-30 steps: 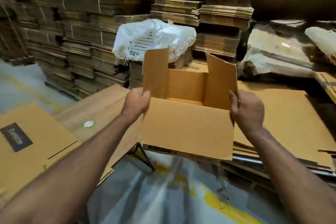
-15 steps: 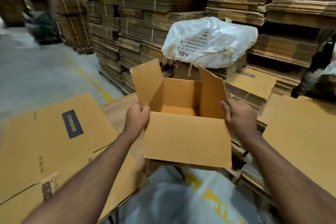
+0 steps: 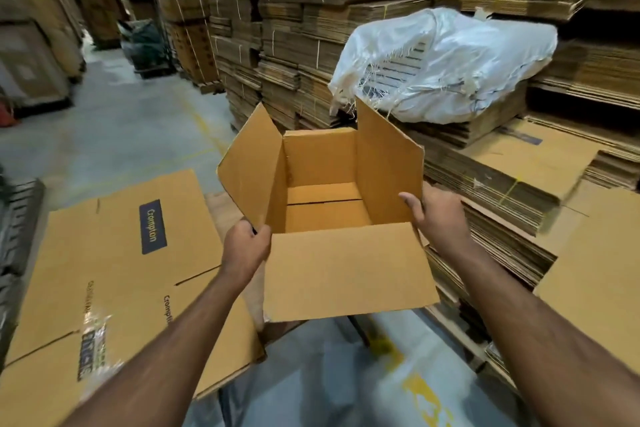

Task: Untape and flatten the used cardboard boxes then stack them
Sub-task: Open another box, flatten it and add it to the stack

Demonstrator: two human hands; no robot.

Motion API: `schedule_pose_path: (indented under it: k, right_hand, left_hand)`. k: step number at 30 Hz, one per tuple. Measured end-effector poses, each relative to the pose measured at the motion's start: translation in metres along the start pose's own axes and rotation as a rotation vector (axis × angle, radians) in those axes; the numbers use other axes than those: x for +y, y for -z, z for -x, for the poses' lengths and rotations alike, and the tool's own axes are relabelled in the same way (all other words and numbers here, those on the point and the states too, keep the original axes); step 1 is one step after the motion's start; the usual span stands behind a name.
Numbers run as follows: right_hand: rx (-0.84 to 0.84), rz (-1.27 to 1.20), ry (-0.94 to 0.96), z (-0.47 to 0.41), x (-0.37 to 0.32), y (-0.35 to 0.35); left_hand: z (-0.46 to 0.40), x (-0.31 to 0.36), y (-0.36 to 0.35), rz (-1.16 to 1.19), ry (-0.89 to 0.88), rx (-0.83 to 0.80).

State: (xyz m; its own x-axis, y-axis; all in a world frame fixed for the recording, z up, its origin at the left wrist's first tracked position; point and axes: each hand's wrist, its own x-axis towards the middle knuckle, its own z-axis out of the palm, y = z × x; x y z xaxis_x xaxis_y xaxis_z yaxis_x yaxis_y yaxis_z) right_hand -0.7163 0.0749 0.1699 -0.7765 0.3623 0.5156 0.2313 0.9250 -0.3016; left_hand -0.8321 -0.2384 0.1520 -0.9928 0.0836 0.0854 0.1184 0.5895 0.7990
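**Open box held in both hands**

The box (image 3: pixel 346 267) was held up in front of the person, above the grey floor (image 3: pixel 114 135), open at the top with its four flaps standing out. The left hand (image 3: pixel 246 249) gripped the near left corner, fingers curled round the base of the left flap (image 3: pixel 250 168), which leaned outward. The right hand (image 3: pixel 437 215) held the right side, its thumb lying inside against the right flap (image 3: pixel 388 163) and the fingers hidden behind the wall. The near flap hung down toward the person. Inside, the bottom flaps lay closed with a dark seam running across between them; whether tape held them could not be told.

To the left, a flattened sheet (image 3: pixel 114 274) printed "Crompton" lay low beside the box, with clear tape crumpled near its front edge. To the right, flat cardboard lay in a pile (image 3: pixel 512 177) just beside the right hand. Behind the box, a white sack (image 3: pixel 450 66) rested on another low pile, and tall bundles (image 3: pixel 311 17) of tied, flattened cardboard rose along the back.
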Motion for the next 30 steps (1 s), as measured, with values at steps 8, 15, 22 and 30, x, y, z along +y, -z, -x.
schedule_pose_path:
  k: [8, 15, 22, 30]
  right_hand:
    - [-0.449, -0.181, -0.117, -0.013, 0.020, -0.026]
    - [-0.561, -0.302, -0.121, -0.018, 0.024, -0.046]
    - [0.096, -0.440, -0.173, -0.012, 0.003, -0.059]
    - [0.330, -0.061, 0.455, -0.015, -0.045, -0.054]
  left_hand:
    - [0.027, -0.017, -0.030, 0.066, 0.139, -0.086]
    - [0.023, -0.017, -0.027, 0.157, 0.298, -0.036]
    - [0.011, -0.019, -0.018, 0.070, 0.237, 0.301]
    - [0.009, 0.009, -0.038, -0.798, -0.399, 0.278]
